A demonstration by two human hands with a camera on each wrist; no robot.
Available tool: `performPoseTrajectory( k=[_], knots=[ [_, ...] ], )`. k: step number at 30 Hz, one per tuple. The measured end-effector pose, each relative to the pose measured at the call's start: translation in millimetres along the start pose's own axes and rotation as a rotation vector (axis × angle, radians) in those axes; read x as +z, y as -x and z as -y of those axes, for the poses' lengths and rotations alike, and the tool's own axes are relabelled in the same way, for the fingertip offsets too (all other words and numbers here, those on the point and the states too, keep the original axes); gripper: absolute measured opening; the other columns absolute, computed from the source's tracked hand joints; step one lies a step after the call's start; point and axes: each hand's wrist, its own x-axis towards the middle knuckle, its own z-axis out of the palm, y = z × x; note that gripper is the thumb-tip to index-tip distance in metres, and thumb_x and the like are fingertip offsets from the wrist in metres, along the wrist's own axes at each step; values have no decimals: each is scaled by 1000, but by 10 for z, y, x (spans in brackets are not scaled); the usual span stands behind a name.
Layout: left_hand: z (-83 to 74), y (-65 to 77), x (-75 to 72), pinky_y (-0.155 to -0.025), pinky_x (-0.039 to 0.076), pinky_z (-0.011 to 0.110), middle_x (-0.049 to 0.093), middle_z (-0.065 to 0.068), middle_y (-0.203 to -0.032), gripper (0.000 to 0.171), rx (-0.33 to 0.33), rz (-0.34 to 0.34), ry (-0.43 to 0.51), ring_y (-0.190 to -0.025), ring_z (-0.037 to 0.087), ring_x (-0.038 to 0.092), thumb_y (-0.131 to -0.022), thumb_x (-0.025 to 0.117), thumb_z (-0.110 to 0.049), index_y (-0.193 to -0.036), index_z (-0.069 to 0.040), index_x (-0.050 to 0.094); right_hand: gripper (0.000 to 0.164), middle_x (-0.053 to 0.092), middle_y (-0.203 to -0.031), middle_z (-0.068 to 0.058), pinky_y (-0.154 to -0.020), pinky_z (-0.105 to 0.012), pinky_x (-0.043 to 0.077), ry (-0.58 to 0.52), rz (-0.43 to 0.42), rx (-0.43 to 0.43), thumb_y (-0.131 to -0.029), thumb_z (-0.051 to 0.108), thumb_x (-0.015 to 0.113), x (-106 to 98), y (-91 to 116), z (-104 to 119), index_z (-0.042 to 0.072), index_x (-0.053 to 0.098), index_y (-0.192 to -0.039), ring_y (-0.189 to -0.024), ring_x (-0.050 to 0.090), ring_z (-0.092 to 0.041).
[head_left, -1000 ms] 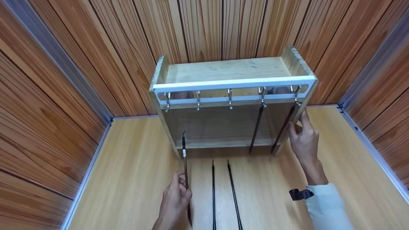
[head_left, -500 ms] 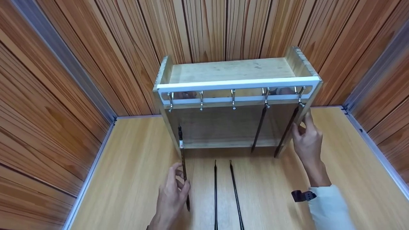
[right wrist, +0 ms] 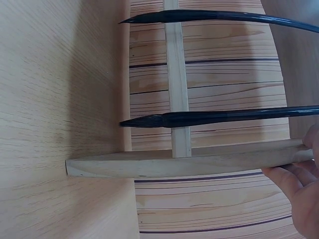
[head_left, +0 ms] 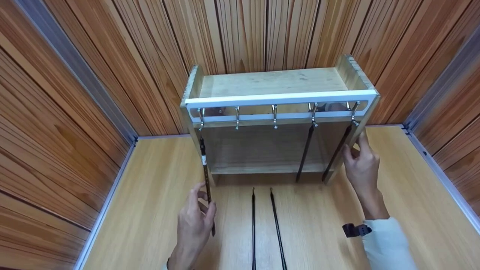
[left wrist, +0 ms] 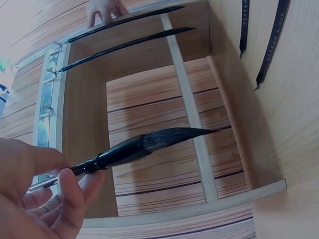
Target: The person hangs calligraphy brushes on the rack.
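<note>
My left hand (head_left: 193, 223) pinches a dark calligraphy brush (head_left: 206, 168) near its lower end. The brush stands nearly upright, its loop end just under the leftmost metal hook (head_left: 201, 119); whether they touch I cannot tell. In the left wrist view its black bristles (left wrist: 172, 138) point away from my fingers. My right hand (head_left: 363, 168) grips the right side panel of a wooden shelf (head_left: 270, 80), as the right wrist view also shows on the panel (right wrist: 214, 163). Two more brushes, the inner brush (head_left: 305, 152) and the outer brush (head_left: 338, 152), hang from the two rightmost hooks.
Two dark brushes, one left (head_left: 254, 225) and one right (head_left: 278, 225), lie on the wooden table (head_left: 150, 210) before the shelf. A white hook rail (head_left: 277, 98) runs along the shelf's front. Wood-panelled walls (head_left: 243, 33) stand behind and at both sides.
My left hand has moved the brush left and up toward the leftmost hook. The right hand keeps its hold on the side panel. The view has shifted slightly.
</note>
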Motion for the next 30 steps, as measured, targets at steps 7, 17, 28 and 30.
performPoseTrajectory(
  k=[7, 17, 28, 30],
  knots=[
    [26, 4, 5, -43, 48, 20, 64, 10, -87, 61, -4, -4, -47, -54, 11, 58, -70, 74, 21, -123, 3, 50, 61, 64, -121, -27, -85, -15, 46, 14, 4, 0, -90, -13, 62, -7, 13, 15, 4, 48, -146, -113, 60, -43],
    [95, 0, 34, -43, 48, 20, 63, 10, -86, 61, -14, 9, -67, -53, 10, 57, -71, 74, 22, -124, 3, 51, 61, 64, -122, -27, -86, -17, 46, 14, 9, 16, -91, -12, 61, -6, 5, 16, 6, 47, -148, -114, 60, -43],
    [146, -33, 62, -44, 49, 19, 63, 11, -85, 61, 31, -9, -62, -54, 13, 58, -69, 72, 25, -123, 4, 51, 65, 64, -122, -27, -81, -14, 48, 30, -7, -36, -89, -13, 62, -2, -5, -16, 5, 45, -149, -106, 63, -44],
    [143, -35, 63, -44, 49, 20, 63, 11, -85, 61, 13, -4, -64, -54, 13, 58, -70, 72, 24, -123, 3, 51, 62, 65, -120, -28, -81, -19, 49, 31, -5, -25, -90, -12, 63, -3, 4, -10, 4, 47, -147, -106, 63, -45]
  ],
)
